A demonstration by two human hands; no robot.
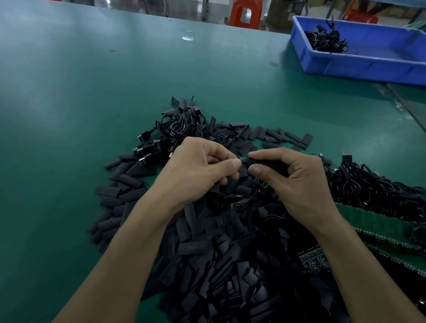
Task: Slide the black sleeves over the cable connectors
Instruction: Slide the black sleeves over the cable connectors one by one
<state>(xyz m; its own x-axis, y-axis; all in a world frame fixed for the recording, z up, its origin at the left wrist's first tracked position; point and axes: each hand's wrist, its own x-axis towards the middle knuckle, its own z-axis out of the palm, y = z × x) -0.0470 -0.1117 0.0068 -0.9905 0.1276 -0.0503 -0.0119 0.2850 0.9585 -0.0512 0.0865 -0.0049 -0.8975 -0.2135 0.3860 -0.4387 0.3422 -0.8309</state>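
A big heap of flat black sleeves point(215, 264) covers the green table point(73, 109) in front of me. Above it, my left hand point(197, 170) pinches the small green connector board point(243, 160) of a cable between thumb and fingers. My right hand point(293, 177) grips a black sleeve point(266, 163) whose mouth meets the board's end. A thin black cable point(259, 184) hangs in loops below both hands. Another connector board point(236, 205) lies on the heap under my wrists.
Bundled black cables with USB plugs point(178, 128) lie beyond the heap; more cables point(390, 197) pile up at the right over green circuit-board strips point(382, 229). A blue bin point(378, 62) holding cables stands at far right. Orange stools stand past the table edge.
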